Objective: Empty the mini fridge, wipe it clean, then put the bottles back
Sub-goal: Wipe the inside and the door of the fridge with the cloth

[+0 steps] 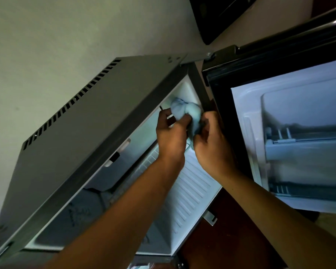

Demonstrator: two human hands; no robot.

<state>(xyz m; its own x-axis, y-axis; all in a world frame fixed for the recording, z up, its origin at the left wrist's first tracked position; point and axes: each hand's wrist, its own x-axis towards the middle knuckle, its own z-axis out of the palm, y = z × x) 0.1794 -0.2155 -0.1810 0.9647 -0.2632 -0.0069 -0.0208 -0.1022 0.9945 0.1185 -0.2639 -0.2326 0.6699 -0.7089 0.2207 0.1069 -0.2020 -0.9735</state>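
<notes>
The grey mini fridge (81, 123) stands open and the view is tilted. Both my hands hold a bunched light-blue cloth (188, 111) at the upper right corner of the fridge opening. My left hand (172, 136) grips the cloth from the left, fingers curled round it. My right hand (211, 144) pinches the cloth's lower part from the right. The white ribbed inner wall (190, 193) shows below my hands. No bottles are in view.
The fridge door (299, 133) is swung open at right, its white inner liner and door shelves showing. A wire shelf (149, 158) sits inside behind my left wrist. A dark appliance (217, 16) hangs at the top. Dark reddish floor (231, 230) lies below the door.
</notes>
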